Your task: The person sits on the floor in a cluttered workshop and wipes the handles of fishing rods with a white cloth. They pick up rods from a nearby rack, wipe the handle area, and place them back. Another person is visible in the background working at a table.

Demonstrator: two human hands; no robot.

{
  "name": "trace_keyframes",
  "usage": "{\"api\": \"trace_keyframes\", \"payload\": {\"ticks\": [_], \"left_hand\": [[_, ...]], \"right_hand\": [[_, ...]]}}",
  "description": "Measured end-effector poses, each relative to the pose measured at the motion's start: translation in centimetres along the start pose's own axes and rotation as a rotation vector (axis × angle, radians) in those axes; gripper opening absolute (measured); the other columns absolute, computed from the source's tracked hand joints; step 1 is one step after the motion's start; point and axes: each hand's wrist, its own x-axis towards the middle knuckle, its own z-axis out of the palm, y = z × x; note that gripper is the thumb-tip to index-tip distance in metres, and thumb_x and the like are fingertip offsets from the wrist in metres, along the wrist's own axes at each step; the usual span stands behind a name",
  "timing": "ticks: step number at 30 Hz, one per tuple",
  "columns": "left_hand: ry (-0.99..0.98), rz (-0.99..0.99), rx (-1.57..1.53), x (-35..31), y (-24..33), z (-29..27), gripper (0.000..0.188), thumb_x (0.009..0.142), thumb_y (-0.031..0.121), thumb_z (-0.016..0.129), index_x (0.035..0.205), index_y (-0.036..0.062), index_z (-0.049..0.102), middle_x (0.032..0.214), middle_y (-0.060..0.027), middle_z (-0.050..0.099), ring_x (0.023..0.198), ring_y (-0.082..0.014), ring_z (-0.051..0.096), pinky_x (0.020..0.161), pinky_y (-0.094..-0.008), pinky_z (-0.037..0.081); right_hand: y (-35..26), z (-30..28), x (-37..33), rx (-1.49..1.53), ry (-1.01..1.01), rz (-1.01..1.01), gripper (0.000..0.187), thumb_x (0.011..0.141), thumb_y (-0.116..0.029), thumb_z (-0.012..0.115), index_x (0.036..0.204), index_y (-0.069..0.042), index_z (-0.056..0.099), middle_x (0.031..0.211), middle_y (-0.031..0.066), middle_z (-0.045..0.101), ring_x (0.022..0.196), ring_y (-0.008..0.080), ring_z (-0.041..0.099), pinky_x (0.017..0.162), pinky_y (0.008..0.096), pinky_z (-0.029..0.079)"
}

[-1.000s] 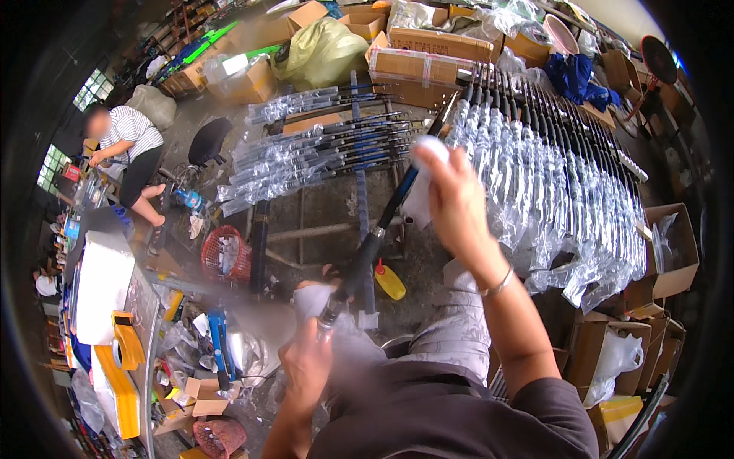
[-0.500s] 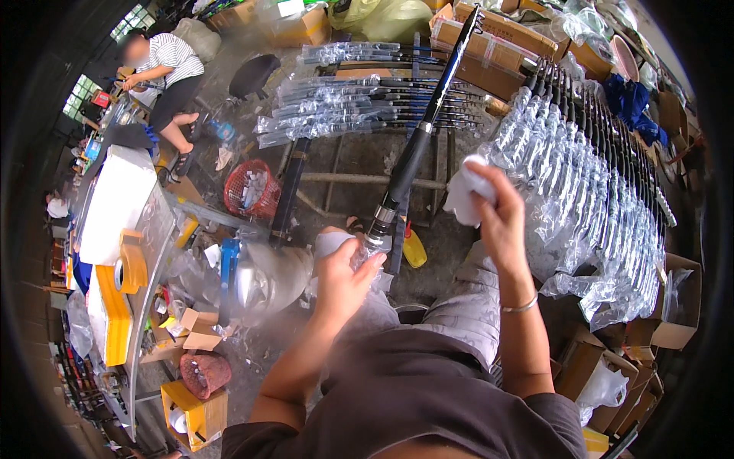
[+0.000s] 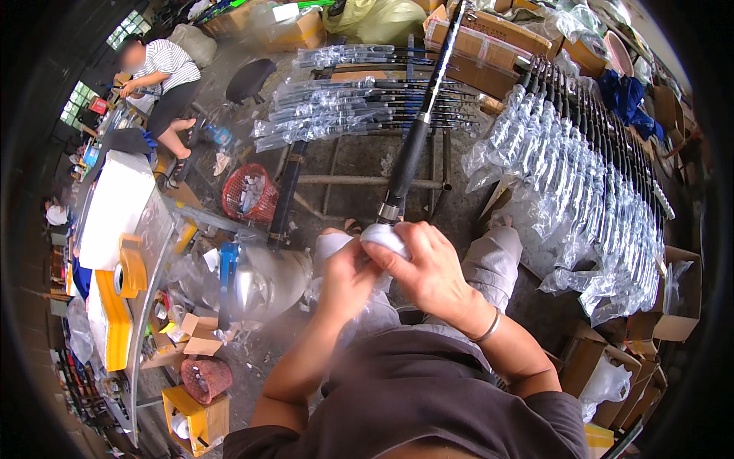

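Rod (image 3: 414, 149) is slanting away from you; your left hand (image 3: 346, 277) is gripping its near end, your right hand (image 3: 432, 269) is clamping cloth (image 3: 384, 239) there. You'd best be pressing evenly, keeping its far length off the boxes (image 3: 478, 67).

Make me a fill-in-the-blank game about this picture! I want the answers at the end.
1. The cloth at the near end of the rod is coloured ____.
2. The bracelet is on the camera wearer's ____ arm.
3. The row of rods at the right is partly covered in clear ____.
4. The person at the upper left wears a top patterned with ____.

Missing words: white; right; plastic; stripes.
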Motion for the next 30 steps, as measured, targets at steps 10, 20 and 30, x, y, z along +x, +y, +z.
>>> {"api": "trace_keyframes", "payload": {"ticks": [10,20,30], "left_hand": [[-0.265,-0.451,-0.783,-0.2,1.2,-1.7,0.022,0.091,0.021,0.062,0.101,0.0027,0.056,0.070,-0.0017,0.054,0.051,-0.0088,0.050,0.042,-0.0226,0.038],[-0.608,-0.597,-1.181,0.1,0.1,-1.8,0.045,0.087,0.041,0.066,0.102,0.0000,0.054,0.063,-0.0049,0.050,0.042,-0.0117,0.041,0.039,-0.0256,0.030],[-0.688,-0.538,-1.326,0.3,-0.4,-1.1,0.041,0.095,0.035,0.055,0.105,-0.0046,0.051,0.062,-0.0028,0.047,0.041,-0.0083,0.039,0.037,-0.0231,0.029]], "right_hand": [[0.1,1.1,-1.2,0.316,0.148,0.150,0.037,0.069,0.001,0.066,0.103,-0.014,0.071,0.102,0.0143,0.060,0.085,0.0296,0.059,0.071,0.0369,0.048],[1.4,4.2,-0.5,1.864,0.589,0.848,0.027,0.084,0.009,0.059,0.102,-0.011,0.058,0.104,0.0049,0.063,0.093,0.0162,0.061,0.082,0.0323,0.051],[-0.4,3.8,-1.9,2.024,0.465,0.876,0.018,0.082,0.005,0.063,0.086,-0.010,0.053,0.096,0.0024,0.061,0.087,0.0142,0.059,0.075,0.0307,0.051]]}}
